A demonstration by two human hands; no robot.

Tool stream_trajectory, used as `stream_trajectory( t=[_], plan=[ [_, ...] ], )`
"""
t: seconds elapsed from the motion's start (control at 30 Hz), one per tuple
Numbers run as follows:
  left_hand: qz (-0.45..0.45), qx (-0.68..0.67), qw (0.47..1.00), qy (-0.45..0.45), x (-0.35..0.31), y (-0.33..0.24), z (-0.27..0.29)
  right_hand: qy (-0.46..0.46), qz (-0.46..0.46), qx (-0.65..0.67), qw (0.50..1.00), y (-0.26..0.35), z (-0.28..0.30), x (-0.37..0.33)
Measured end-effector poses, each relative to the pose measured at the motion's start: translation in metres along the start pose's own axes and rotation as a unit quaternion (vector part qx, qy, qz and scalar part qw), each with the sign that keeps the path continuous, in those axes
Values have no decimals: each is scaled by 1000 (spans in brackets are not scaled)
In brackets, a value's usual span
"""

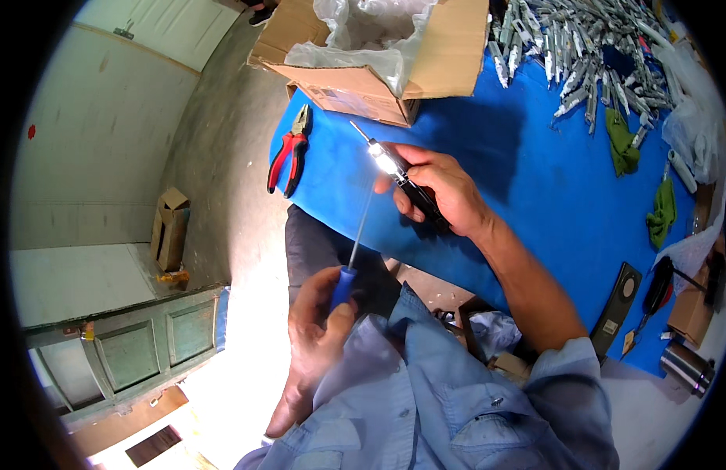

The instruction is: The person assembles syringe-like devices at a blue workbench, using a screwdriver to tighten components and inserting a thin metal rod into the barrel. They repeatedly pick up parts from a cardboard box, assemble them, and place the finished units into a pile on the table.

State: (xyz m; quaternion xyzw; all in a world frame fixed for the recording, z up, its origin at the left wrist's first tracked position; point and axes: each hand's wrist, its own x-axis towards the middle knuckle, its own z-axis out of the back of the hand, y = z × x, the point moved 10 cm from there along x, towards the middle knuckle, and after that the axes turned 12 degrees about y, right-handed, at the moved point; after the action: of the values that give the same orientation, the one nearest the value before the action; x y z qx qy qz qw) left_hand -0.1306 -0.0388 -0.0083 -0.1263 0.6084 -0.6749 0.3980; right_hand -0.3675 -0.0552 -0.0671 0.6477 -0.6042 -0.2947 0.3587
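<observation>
My left hand (316,329) is closed around the blue handle of a screwdriver (343,288). Its thin shaft points up and away, with the far end near the fingers of my right hand (449,188). That right hand grips a slim black pen-shaped tool (420,200) with a thin metal tip and a bright, glaring section near the front. The tool is tilted, its tip toward the far left. Whether the screwdriver touches it I cannot tell. Red-and-black pliers (290,153) lie to the left on the blue table cover (457,125).
An open cardboard box (363,86) lined with clear plastic stands at the far side. A heap of grey metal parts (582,55) fills the far right. Green cloths (621,142), a dark flat strip (617,309) and a steel cup (686,366) lie along the right.
</observation>
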Motion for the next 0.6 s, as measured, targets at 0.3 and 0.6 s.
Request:
stream_trajectory(
  t=[0.3, 0.6],
  plan=[
    [-25, 165, 986, 33, -1, -3, -7, 16, 19, -8, 1000, 3, -8, -4],
    [-44, 156, 987, 17, 4, 12, -7, 33, -12, 20, 999, -6, -6, -3]
  ],
)
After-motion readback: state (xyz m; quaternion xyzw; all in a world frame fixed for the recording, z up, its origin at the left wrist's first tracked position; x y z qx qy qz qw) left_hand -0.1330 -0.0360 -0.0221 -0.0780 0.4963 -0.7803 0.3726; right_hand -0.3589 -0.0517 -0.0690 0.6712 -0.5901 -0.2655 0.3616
